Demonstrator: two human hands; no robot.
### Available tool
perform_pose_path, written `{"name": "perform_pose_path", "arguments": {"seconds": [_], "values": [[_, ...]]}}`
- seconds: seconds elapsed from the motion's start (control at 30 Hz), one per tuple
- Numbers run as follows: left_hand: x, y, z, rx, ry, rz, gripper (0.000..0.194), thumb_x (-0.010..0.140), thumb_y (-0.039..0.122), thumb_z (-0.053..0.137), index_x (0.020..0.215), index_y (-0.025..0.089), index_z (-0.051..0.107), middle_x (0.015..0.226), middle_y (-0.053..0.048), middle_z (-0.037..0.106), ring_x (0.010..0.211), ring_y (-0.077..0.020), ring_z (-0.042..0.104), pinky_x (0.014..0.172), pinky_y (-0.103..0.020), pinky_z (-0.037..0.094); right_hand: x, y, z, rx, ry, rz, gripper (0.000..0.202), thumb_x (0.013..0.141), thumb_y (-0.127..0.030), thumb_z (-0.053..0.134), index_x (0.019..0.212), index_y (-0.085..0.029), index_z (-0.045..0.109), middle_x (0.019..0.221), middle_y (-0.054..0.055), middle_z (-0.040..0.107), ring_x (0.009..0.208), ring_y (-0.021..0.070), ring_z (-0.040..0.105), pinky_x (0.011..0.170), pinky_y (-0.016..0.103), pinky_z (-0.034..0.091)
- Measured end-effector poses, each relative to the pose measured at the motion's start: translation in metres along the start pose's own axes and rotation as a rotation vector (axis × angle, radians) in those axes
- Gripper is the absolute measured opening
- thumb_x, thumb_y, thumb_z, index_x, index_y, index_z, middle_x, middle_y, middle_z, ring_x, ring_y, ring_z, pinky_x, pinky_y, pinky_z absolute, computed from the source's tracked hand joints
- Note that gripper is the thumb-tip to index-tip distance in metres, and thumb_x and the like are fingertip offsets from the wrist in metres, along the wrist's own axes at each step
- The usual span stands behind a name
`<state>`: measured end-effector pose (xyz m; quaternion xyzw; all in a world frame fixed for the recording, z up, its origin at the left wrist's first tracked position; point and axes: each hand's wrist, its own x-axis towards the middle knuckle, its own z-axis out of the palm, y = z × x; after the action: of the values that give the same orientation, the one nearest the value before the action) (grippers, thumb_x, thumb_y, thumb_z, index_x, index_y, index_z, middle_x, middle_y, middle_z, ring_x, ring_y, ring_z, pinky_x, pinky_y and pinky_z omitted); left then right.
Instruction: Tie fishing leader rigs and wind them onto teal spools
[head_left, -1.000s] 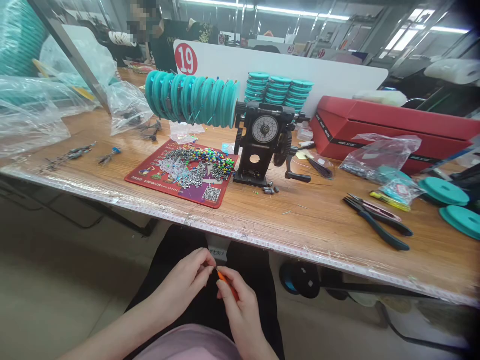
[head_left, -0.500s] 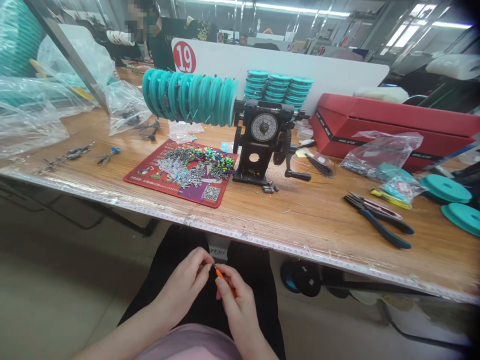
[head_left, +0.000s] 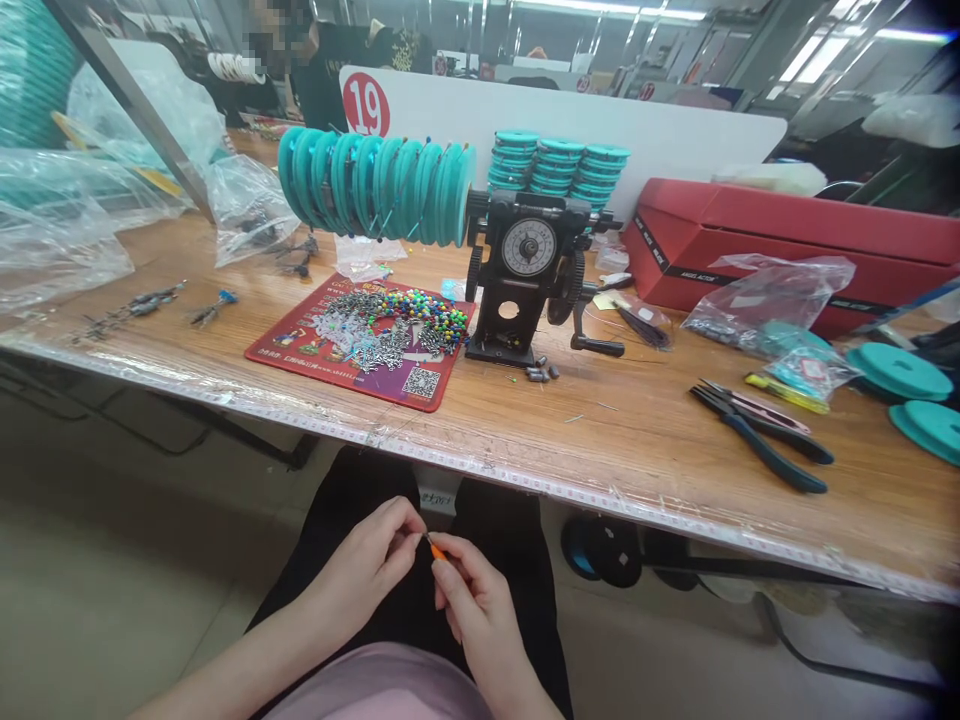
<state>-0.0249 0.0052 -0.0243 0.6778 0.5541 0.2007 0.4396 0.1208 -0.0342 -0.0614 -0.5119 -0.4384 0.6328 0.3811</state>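
The single view looked out from the person's own head, forward and steeply down. It was nearest to the lap (head_left: 502, 510), with the left hand (head_left: 375, 550) and right hand (head_left: 476, 590) close below. The table (head_left: 637, 430) crossed the middle aslant, its front edge sinking rightward; past the white divider (head_left: 570, 115), the background lay well off.

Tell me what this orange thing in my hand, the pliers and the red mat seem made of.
Orange thing: possibly plastic, by its even colour; the right hand hides much.
Pliers: jaws look dark metal; smooth handles suggest plastic.
Red mat: thin, flat, printed; perhaps cloth-faced rubber.
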Motion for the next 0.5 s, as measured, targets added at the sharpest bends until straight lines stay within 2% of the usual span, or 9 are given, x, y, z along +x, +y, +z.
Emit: {"name": "perform_pose_path", "arguments": {"seconds": [0.2,0.5], "values": [[0.0012,-0.0048,0.0006,-0.020,0.014,-0.034,0.012,0.080,0.019,0.039,0.070,0.020,0.045,0.065,0.004,0.045,0.058,-0.0114,0.044,0.055,-0.022,0.036,0.0014,0.0055,0.0030,0.085,0.003,0.036,0.036,0.080,-0.041,0.048,0.106,-0.018,0.056,0.054,-0.006,0.039,0.041,0.0043,0.027,0.038,0.019,0.020],[0.0021,-0.0062,-0.0076,-0.029,-0.033,-0.049,0.011,0.078,0.020,0.041,0.070,0.019,0.049,0.067,0.004,0.049,0.059,-0.0112,0.047,0.055,-0.022,0.037,0.0005,-0.0026,0.0026,0.092,-0.050,0.051,0.036,0.082,-0.038,0.048,0.110,-0.018,0.056,0.053,-0.006,0.031,0.046,0.0061,0.027,0.040,0.020,0.020]]}}
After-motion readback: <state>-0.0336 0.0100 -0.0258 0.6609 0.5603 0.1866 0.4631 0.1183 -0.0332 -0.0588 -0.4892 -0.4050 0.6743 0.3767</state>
